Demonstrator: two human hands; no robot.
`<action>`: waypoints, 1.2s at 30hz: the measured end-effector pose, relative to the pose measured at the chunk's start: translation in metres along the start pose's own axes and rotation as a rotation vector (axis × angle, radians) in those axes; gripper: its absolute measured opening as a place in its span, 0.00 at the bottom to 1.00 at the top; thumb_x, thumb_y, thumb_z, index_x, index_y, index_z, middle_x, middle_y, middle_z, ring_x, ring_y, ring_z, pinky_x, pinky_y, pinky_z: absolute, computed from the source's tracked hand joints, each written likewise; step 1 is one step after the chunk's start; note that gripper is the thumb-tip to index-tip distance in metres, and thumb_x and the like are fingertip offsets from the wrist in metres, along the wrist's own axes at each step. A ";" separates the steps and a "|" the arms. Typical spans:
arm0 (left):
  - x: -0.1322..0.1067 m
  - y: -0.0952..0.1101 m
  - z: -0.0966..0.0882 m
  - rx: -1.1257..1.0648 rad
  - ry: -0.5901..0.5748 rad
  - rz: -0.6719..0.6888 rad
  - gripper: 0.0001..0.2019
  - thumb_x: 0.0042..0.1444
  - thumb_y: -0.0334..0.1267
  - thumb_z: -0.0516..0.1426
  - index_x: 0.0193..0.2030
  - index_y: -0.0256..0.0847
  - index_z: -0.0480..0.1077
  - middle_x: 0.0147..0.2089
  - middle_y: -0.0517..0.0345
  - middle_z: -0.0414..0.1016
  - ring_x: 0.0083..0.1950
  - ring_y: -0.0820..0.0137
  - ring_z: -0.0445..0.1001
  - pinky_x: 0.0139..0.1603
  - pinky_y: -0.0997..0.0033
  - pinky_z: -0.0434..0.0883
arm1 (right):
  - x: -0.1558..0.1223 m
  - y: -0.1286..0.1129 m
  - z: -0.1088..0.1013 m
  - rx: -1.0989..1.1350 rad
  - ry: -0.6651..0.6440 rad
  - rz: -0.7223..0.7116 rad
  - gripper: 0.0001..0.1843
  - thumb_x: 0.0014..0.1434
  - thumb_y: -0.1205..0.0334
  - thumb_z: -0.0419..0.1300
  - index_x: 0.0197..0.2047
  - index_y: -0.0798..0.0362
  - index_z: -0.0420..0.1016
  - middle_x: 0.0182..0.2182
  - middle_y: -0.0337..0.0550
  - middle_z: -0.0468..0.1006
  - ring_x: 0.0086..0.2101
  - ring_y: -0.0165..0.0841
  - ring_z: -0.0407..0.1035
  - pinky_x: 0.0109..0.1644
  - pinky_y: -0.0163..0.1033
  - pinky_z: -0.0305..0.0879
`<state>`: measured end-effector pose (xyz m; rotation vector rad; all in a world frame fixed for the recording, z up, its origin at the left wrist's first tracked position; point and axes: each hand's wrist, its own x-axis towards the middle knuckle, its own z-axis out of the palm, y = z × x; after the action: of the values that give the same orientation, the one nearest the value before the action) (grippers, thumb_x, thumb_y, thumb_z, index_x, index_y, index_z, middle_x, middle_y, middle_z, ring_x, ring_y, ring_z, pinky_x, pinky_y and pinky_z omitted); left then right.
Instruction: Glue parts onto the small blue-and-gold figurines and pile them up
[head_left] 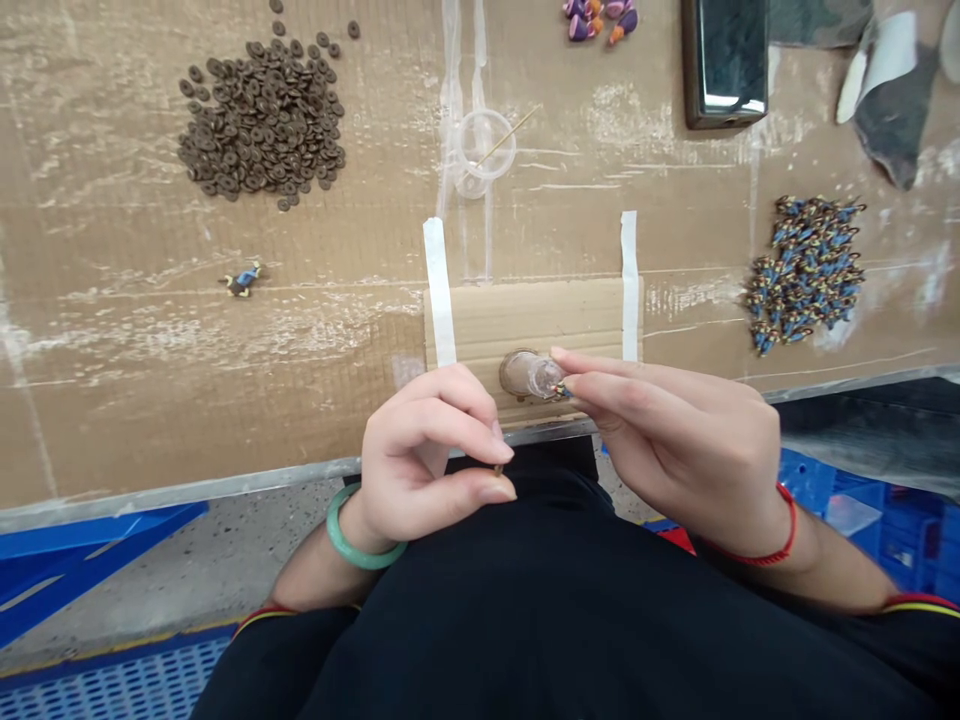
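Observation:
My left hand point(439, 450) is just off the table's front edge. Its thumb and fingertips pinch a tiny brown disc point(499, 470), seen nearly edge-on. To the right, my right hand point(667, 425) is closed, with a small painted figure point(561, 389) between its fingertips. That figure is mostly covered by the fingers and is at the top of a small clear bottle point(525, 373); whether they touch I cannot tell. The bottle rises from a taped-down cardboard piece point(480, 320). Further left on the table lies a single blue and yellow figure point(242, 280).
A heap of brown discs point(262, 120) lies at the back left. Several blue figures point(810, 270) are grouped at the right. Behind the cardboard stands a clear cup point(486, 145) with a thin stick point(514, 132) across it. A dark glossy box point(725, 60) and purple-orange pieces point(600, 18) lie at the back.

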<state>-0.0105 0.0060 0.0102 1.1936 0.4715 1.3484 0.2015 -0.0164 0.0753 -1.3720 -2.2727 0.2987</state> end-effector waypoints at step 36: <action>0.004 0.014 0.027 0.210 0.034 0.127 0.06 0.61 0.40 0.68 0.39 0.42 0.79 0.34 0.58 0.75 0.35 0.71 0.73 0.37 0.69 0.71 | -0.010 -0.009 -0.009 1.019 0.280 0.339 0.05 0.73 0.61 0.63 0.44 0.48 0.79 0.46 0.41 0.85 0.45 0.34 0.83 0.46 0.35 0.84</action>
<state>0.0059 -0.0032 0.0342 1.3937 0.5807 1.4556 0.2028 -0.0298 0.0846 -1.0963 -1.2866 1.1063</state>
